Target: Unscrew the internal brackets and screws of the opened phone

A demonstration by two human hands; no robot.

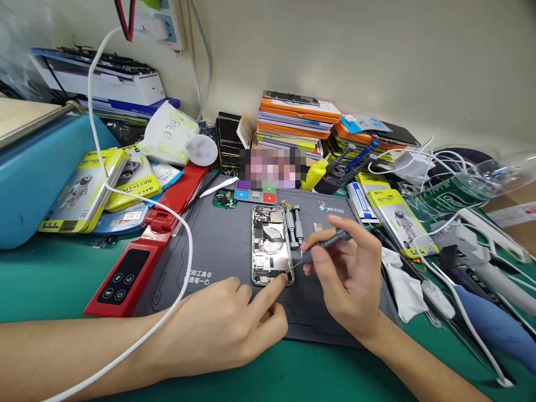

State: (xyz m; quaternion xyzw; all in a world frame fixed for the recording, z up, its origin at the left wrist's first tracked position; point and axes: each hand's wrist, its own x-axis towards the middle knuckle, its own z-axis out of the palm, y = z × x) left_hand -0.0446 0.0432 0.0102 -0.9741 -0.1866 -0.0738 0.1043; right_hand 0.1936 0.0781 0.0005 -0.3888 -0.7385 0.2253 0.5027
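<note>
An opened phone (271, 244) lies face down, its insides exposed, on a dark grey work mat (218, 245). My left hand (226, 324) rests on the mat in front of it, index finger stretched out and touching the phone's near right corner. My right hand (347, 273) grips a thin dark screwdriver (324, 245) like a pen, its tip pointing at the phone's lower right edge. Two more grey screwdrivers (294, 226) lie just right of the phone.
A red flat device (138, 262) lies left of the mat, with a white cable (138, 201) draped across it. Yellow battery boxes (84, 187) sit on the left and at the right (397, 220). Stacked boxes (297, 120) line the wall; cables, tools and tissue (402, 285) crowd the right.
</note>
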